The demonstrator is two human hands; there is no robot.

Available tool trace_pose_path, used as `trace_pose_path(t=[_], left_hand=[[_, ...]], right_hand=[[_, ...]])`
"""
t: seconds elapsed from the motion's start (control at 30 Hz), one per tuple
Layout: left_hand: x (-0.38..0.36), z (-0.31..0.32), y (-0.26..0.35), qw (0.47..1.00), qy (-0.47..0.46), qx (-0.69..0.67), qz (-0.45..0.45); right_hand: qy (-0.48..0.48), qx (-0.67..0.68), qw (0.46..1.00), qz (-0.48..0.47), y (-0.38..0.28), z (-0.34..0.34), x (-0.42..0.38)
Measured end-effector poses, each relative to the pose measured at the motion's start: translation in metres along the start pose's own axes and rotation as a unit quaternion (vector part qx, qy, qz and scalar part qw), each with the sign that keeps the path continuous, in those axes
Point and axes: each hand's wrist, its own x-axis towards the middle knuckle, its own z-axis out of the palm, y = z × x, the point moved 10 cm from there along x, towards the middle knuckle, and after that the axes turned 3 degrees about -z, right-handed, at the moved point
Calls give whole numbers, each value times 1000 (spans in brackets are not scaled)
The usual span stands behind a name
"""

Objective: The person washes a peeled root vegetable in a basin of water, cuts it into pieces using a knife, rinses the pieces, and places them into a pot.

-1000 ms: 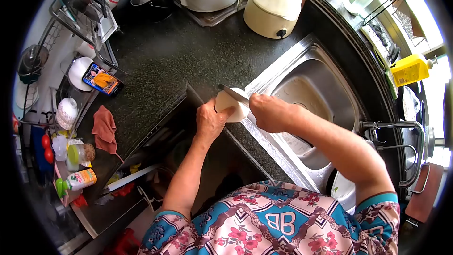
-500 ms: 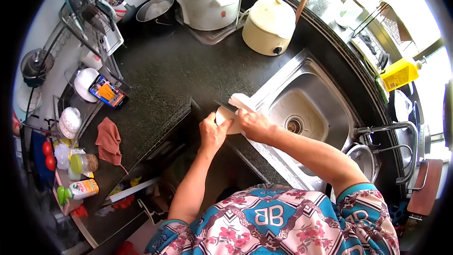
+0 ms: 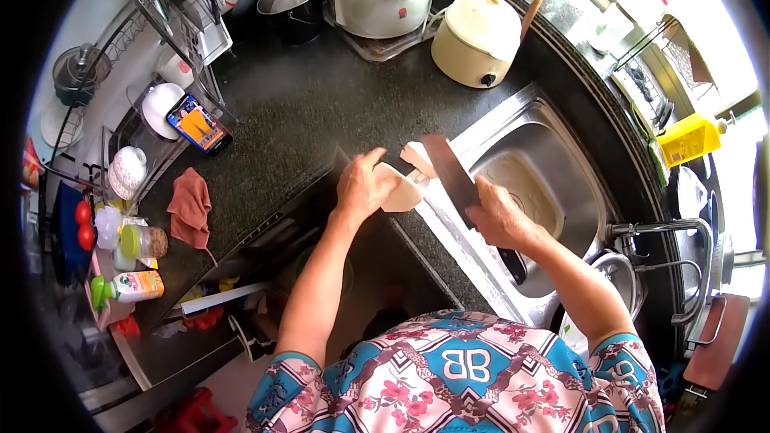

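My left hand [image 3: 362, 185] grips a pale, whitish piece of food [image 3: 401, 190] at the inner corner of the dark stone counter [image 3: 305, 112]. A thin sliced-off piece [image 3: 415, 155] lies just beyond it, beside the sink rim. My right hand [image 3: 499, 220] holds a cleaver [image 3: 449, 168] by the handle, its broad blade lifted flat and pointing away from me over the sink edge, apart from the food.
A steel sink [image 3: 537, 184] with a tap [image 3: 670, 232] lies to the right. Two cookers [image 3: 477, 28] and a pot [image 3: 293, 0] stand at the back. A phone [image 3: 198, 124], a pink cloth [image 3: 191, 208], jars and bottles [image 3: 128, 289] sit left.
The cleaver was cutting down into the food; now my right hand has pulled back to the right and lifted the blade clear. A cut slice lies beside the main piece.
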Motion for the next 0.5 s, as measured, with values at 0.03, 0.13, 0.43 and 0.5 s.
trace_pose_path(t=[0.03,0.13,0.43,0.5], left_hand=[[5,6,0,999,-30,7,13],[7,12,6,996,-66,-5,64],[-61,29,-23,942,-48,-220,-249],[-67,30,-23,936,-44,-235,-257]], right_hand=[[9,-36,998,-54,-1,6,-4],[15,-67,997,-45,2,18,-16],[-52,-58,997,8,-19,31,-23],[-78,-82,993,21,-23,35,-26]])
